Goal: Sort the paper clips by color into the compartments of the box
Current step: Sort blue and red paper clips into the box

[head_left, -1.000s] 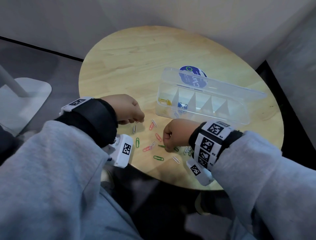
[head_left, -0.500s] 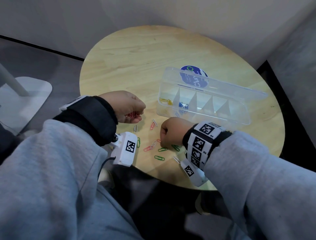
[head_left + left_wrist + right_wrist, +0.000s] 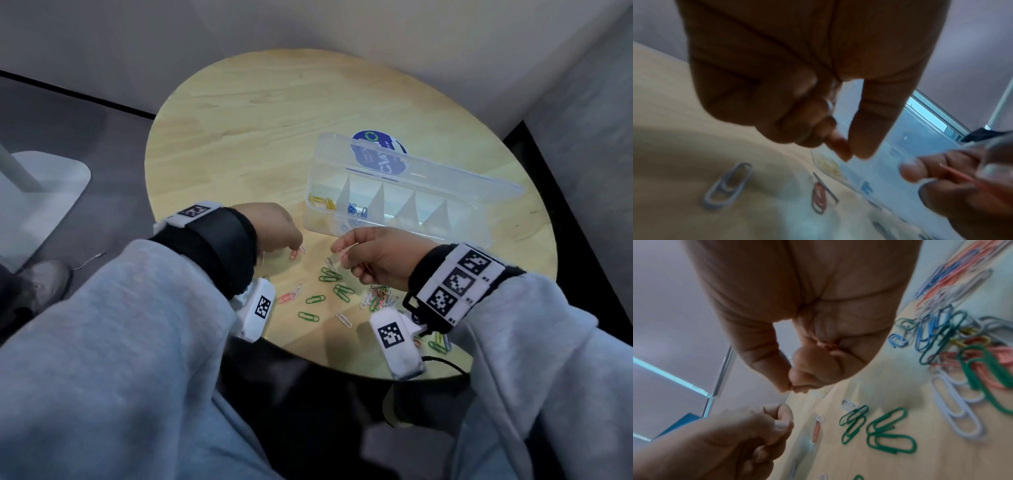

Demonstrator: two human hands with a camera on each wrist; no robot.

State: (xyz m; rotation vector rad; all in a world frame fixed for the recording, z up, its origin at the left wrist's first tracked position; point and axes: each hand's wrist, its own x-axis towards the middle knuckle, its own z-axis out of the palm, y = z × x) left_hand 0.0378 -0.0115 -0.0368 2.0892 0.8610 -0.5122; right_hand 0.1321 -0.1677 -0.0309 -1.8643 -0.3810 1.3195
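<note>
Fingers of the right hand [image 3: 376,255] are curled, with thumb and forefinger pinched together on what looks like a red paper clip [image 3: 962,176]; more red shows inside the curled palm. Over on the left hand [image 3: 277,228], the fingertips [image 3: 840,149] come together just above the table, close to a red clip [image 3: 294,254] and a white clip [image 3: 302,248]. Whether they already grip anything, I cannot tell.

Most paper clips are unsorted. Green clips [image 3: 330,275] lie loose between the hands, and a mixed pile [image 3: 378,298] sits below the right wrist. Inside the clear box [image 3: 459,236], which is open on the round wooden table [image 3: 239,137], yellow clips [image 3: 322,202] fill the leftmost compartment and blue clips [image 3: 356,209] the next. The remaining compartments look empty.

By my reading, two colours are begun, red is being gathered now, and green, white and the pile remain.
</note>
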